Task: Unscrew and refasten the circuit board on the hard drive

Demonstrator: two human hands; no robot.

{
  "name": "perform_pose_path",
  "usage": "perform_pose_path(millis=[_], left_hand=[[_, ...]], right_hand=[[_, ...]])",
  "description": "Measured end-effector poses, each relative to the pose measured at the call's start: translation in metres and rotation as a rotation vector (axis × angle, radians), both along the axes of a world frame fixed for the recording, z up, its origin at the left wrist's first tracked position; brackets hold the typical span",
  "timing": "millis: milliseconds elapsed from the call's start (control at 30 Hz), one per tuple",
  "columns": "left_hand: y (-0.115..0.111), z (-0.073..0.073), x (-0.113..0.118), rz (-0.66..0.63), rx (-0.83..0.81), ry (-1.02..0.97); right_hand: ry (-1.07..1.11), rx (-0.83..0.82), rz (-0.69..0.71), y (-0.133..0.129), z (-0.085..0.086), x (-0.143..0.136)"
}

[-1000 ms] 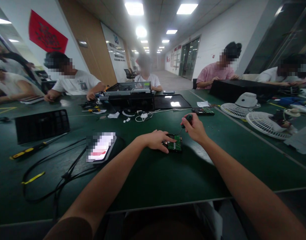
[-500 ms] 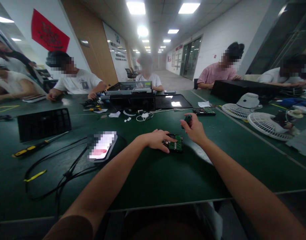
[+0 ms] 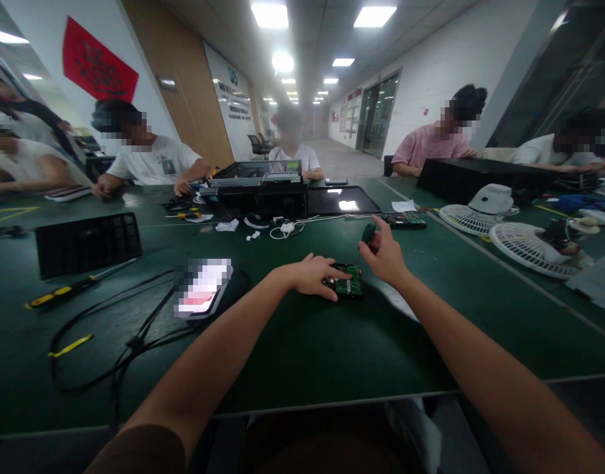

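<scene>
A hard drive lies on the table with its green circuit board facing up. My left hand steadies it from the left, thumb at the near edge and fingers laid across the board. Upright in my right hand is a screwdriver with a dark green handle, pinched between thumb and fingers. Its thin shaft points down toward the drive's far right corner; whether the tip sits in a screw is too small to tell. Part of the drive is hidden under my left fingers.
Left of me lie a lit phone, a black cable and a yellow-black screwdriver. An opened computer case stands ahead. Another circuit-board unit and white fan parts are to the right. Several people sit around the table.
My right index finger has lifted and straightened beside the screwdriver handle, and the grip has turned slightly. My left hand and the hard drive have hardly moved.
</scene>
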State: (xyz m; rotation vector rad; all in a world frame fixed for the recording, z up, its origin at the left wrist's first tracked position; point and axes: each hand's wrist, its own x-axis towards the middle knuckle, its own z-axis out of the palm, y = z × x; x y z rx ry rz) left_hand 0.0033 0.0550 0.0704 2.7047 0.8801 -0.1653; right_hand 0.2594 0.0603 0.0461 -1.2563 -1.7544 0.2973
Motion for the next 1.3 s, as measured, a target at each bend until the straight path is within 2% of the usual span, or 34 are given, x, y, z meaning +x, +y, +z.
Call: perform_pose_path(millis=[267, 567, 900, 1300], left_hand=[[-0.0028, 0.0040, 0.0012, 0.003, 0.005, 0.005], [0.0010, -0.0010, 0.0010, -0.038, 0.029, -0.045], [0.0012, -0.0008, -0.0005, -0.009, -0.010, -0.052], [0.0056, -0.0045, -0.0012, -0.023, -0.015, -0.042]], right_hand=[[-0.042, 0.033, -0.019, 0.0019, 0.0005, 0.0043], [0.106, 0.235, 0.055, 0.0091, -0.0089, 0.0024], [0.080, 0.269, 0.008, 0.0035, -0.0039, 0.0011], [0.135, 0.260, 0.017, 0.0066, -0.0066, 0.0012]])
